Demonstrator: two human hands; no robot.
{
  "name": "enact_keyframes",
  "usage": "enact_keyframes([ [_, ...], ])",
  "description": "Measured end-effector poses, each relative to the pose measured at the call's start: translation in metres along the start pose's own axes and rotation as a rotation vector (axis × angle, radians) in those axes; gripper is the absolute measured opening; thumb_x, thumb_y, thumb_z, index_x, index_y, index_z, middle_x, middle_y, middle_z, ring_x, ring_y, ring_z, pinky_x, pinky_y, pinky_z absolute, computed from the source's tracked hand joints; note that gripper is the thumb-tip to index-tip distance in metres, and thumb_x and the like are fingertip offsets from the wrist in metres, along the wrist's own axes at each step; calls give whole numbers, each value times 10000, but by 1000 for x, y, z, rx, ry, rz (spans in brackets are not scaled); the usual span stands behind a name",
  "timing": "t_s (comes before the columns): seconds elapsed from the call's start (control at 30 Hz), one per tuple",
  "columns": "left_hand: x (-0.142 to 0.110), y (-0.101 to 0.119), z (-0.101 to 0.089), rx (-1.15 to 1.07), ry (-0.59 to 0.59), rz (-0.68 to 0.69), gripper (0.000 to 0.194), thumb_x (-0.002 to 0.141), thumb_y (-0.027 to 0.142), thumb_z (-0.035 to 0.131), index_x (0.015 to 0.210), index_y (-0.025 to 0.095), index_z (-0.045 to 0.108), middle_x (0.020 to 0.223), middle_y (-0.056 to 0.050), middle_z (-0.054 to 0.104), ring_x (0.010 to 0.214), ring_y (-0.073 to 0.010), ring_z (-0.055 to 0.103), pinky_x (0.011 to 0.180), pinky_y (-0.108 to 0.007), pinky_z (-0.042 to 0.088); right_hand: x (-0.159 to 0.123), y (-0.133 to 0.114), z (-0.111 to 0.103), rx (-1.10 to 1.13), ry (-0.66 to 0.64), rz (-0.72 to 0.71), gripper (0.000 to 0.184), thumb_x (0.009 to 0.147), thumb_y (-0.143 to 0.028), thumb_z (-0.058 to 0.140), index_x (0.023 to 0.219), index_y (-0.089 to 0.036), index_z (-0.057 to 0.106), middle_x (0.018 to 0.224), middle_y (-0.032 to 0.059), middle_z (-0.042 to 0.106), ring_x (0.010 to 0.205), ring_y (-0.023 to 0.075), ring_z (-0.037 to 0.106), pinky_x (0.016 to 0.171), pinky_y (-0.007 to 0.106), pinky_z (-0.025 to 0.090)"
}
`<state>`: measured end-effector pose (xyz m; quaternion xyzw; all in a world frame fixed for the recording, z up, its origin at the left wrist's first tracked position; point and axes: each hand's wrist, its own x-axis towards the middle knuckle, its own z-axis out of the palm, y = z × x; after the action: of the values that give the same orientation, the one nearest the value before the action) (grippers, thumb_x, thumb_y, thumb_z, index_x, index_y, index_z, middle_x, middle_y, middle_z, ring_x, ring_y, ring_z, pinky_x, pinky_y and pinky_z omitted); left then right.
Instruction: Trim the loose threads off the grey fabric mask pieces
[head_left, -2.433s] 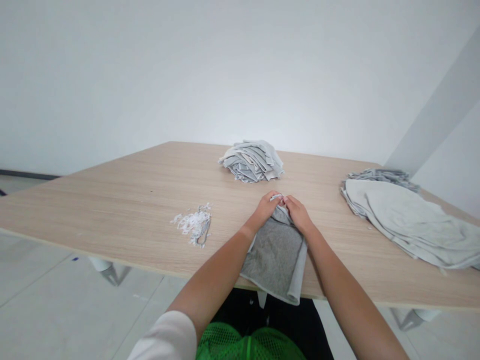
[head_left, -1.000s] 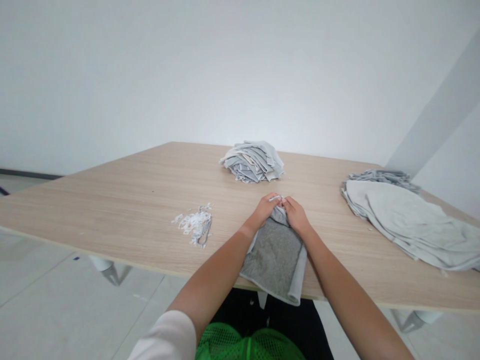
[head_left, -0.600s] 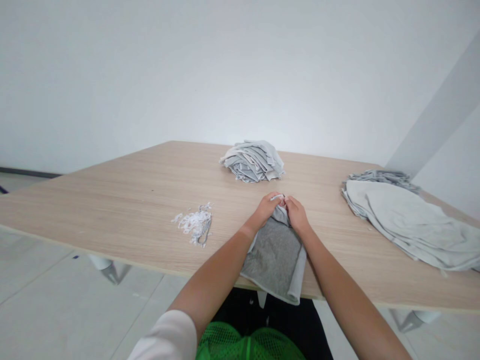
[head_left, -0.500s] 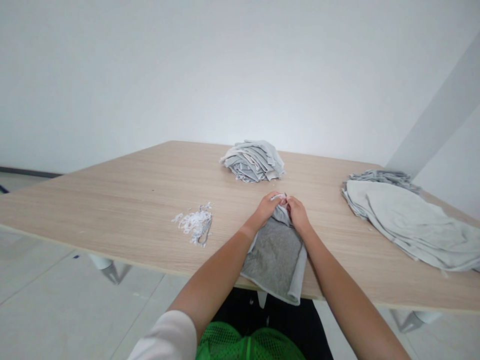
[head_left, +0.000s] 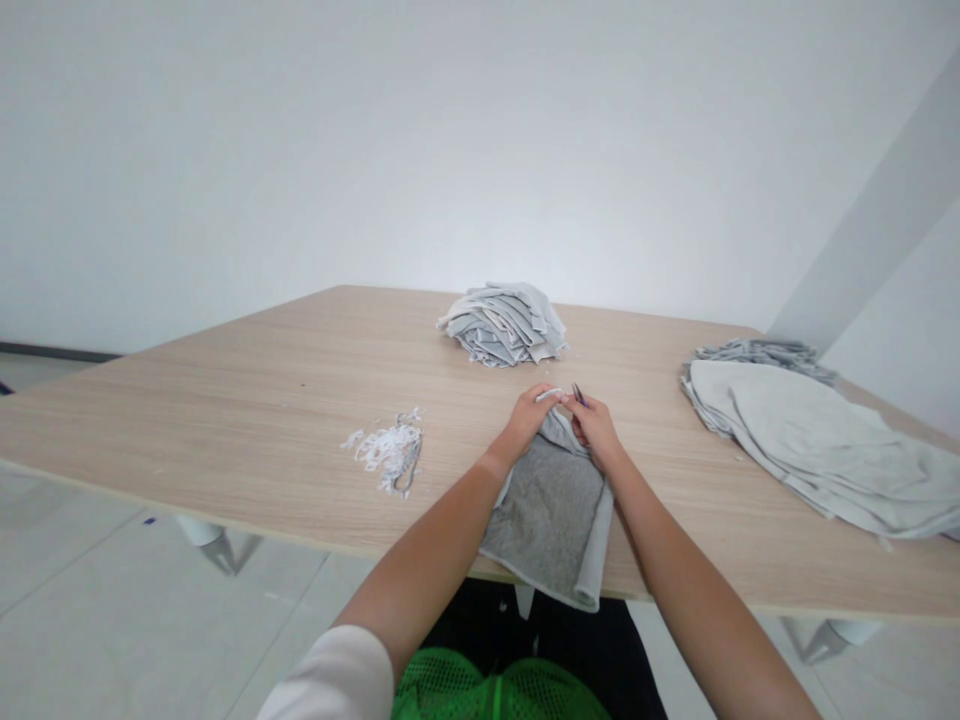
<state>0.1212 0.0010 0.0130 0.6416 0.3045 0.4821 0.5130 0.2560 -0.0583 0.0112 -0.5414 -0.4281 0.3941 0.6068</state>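
A grey cloth (head_left: 551, 515) lies in front of me, its near end hanging over the table edge. My left hand (head_left: 531, 415) is closed on the cloth's far edge, which is bunched up and shows a pale rim. Close beside it, my right hand (head_left: 596, 428) is closed around small thread snips (head_left: 577, 393); their dark pointed tips stick up past the fingers and the rest is hidden. The right thumb and fingertip are at the cloth's edge near the left fingers; whether they pinch it I cannot tell.
To the left lies a small heap of white and grey thread scraps (head_left: 394, 450). A stack of folded grey cloths (head_left: 506, 325) sits at the back of the wooden table (head_left: 247, 400). On the right is a pile of larger pale cloths (head_left: 817, 440), with darker grey ones (head_left: 772, 352) behind.
My right hand has turned slightly, and the snips' tips now show more, pointing up and away. The left hand keeps its hold on the cloth's edge.
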Motion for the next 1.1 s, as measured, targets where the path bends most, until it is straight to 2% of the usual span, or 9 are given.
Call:
enact_keyframes([
  [0.27,6,-6,0,109,7,54,238,883,395,661,935,173,729,928,-35,741,915,-197,643,857,-290,503,1,-3,-2,13,2,-18,356,768,-532,757,828,-207,623,396,-105,373,333,73,257,326,207,160],
  [0.4,7,-3,-6,292,-30,129,228,889,388,657,963,195,753,963,-41,763,935,-219,666,873,-301,500,6,-6,-8,62,89,-8,282,775,-454,725,762,-229,556,404,-110,367,324,73,260,318,211,165],
  [0.5,3,4,-14,473,-94,180,195,834,413,734,895,233,777,878,-27,764,860,-237,668,827,-300,493,10,-10,-17,142,182,-7,358,796,-443,713,692,-256,425,425,-119,331,328,65,251,314,209,158],
  [0.6,-2,14,-22,589,-140,225,177,776,432,796,799,257,779,769,-20,739,786,-243,652,779,-295,477,13,-16,-25,218,268,-33,437,835,-472,706,677,-265,354,449,-127,291,331,57,228,311,211,148],
  [0.67,-3,23,-25,620,-153,259,183,775,442,799,813,264,785,763,-23,730,782,-243,643,787,-297,468,13,-22,-30,263,304,-53,448,849,-480,703,680,-264,349,466,-130,278,336,53,213,310,212,139],
  [0.83,-1,50,-28,551,-159,354,205,792,421,784,881,237,765,860,-39,722,871,-241,630,866,-306,465,10,-37,-37,323,327,-133,454,832,-474,723,687,-257,352,504,-126,281,359,48,222,319,207,139],
  [0.97,0,72,-31,408,-272,366,205,832,390,731,903,198,720,884,-17,697,884,-215,627,871,-292,479,4,-52,-43,396,330,-220,441,776,-439,751,698,-254,359,516,-132,259,379,47,203,329,209,130],
  [1.03,1,82,-36,419,-305,375,204,824,378,734,915,196,718,916,-17,705,909,-217,634,880,-289,480,0,-62,-45,434,323,-259,431,761,-416,754,701,-251,359,528,-135,243,390,44,186,336,206,121],
  [1.1,0,91,-41,513,-284,377,224,792,353,761,965,212,739,973,-30,728,941,-235,645,890,-301,479,-3,-73,-48,454,323,-302,425,766,-402,748,705,-249,356,545,-134,239,398,42,183,343,199,123],
])
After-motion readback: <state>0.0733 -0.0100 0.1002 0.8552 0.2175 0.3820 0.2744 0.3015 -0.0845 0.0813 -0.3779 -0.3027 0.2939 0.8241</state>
